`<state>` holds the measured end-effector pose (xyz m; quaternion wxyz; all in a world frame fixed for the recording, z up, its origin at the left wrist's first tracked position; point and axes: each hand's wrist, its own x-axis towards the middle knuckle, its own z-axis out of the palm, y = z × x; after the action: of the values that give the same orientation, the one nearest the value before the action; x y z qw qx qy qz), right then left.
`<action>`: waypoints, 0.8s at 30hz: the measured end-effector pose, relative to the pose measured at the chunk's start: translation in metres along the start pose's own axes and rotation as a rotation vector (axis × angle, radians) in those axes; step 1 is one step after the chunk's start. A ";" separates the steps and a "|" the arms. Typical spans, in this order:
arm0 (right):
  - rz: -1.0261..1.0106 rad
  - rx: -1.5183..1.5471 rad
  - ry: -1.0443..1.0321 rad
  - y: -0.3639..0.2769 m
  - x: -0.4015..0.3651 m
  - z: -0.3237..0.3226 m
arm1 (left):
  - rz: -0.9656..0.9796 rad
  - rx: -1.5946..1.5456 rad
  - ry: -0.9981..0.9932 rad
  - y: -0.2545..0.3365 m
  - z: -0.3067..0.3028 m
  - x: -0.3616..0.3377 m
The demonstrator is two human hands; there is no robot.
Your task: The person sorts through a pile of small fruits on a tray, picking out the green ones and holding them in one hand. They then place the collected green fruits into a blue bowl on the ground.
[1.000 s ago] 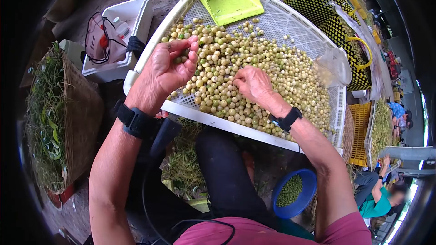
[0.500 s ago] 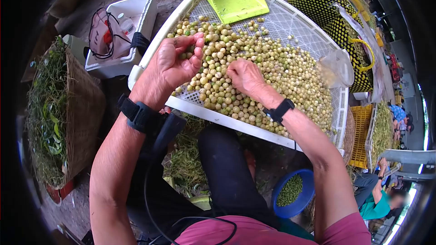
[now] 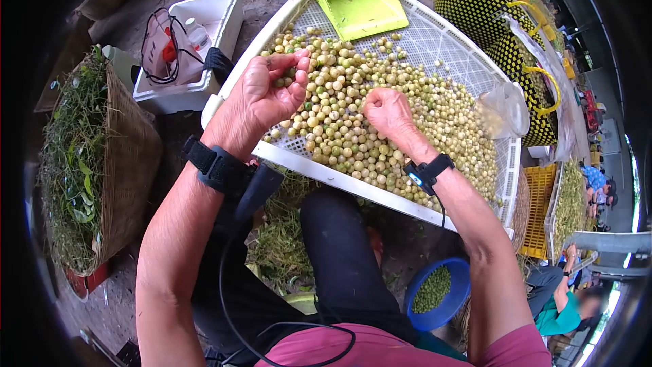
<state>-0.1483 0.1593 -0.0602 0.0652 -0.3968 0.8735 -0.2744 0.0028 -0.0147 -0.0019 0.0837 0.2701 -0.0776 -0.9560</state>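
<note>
Small round pale-yellow and green fruits (image 3: 339, 137) lie heaped on a white mesh tray (image 3: 339, 181) with a raised rim. Palm up over the tray's left side, my left hand (image 3: 266, 92) curls around a few green fruits, partly hidden by its fingers. My right hand (image 3: 390, 114) is over the middle of the heap with its fingers bent together; whatever is between them is hidden. A lime-green dustpan-like scoop (image 3: 363, 3) rests at the tray's far end. At the right side lies a clear plastic container (image 3: 504, 110) on its side.
A white foam box (image 3: 221, 37) holding a bag and bottle stands left, above a woven basket (image 3: 129, 163) of leafy stems. A blue bowl (image 3: 456, 299) of green fruits sits below right. Yellow-black bags (image 3: 465, 3) and a seated person (image 3: 560, 312) are at right.
My right hand has moved a little to the right over the heap, its fingers more tightly closed. My left hand stays cupped in nearly the same place. The whole view has shifted slightly.
</note>
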 end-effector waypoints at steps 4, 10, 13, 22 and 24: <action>-0.090 0.179 -0.055 -0.031 -0.014 -0.014 | -0.004 0.012 -0.063 0.006 -0.005 0.000; -0.484 0.198 -0.411 -0.121 -0.102 -0.008 | 0.016 0.046 -0.038 0.009 -0.007 0.000; -0.697 -0.048 -0.528 -0.123 -0.129 0.015 | 0.030 0.042 -0.005 0.008 -0.005 -0.001; -0.383 -0.079 -0.494 -0.111 -0.081 -0.001 | 0.028 0.022 -0.020 0.019 -0.012 -0.003; -0.528 0.073 -0.047 -0.069 -0.038 0.017 | 0.030 0.041 -0.038 0.020 -0.012 -0.003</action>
<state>-0.0719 0.1426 -0.0415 0.0260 -0.6144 0.7276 -0.3040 0.0145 -0.0344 -0.0068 0.0910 0.2524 -0.1026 -0.9578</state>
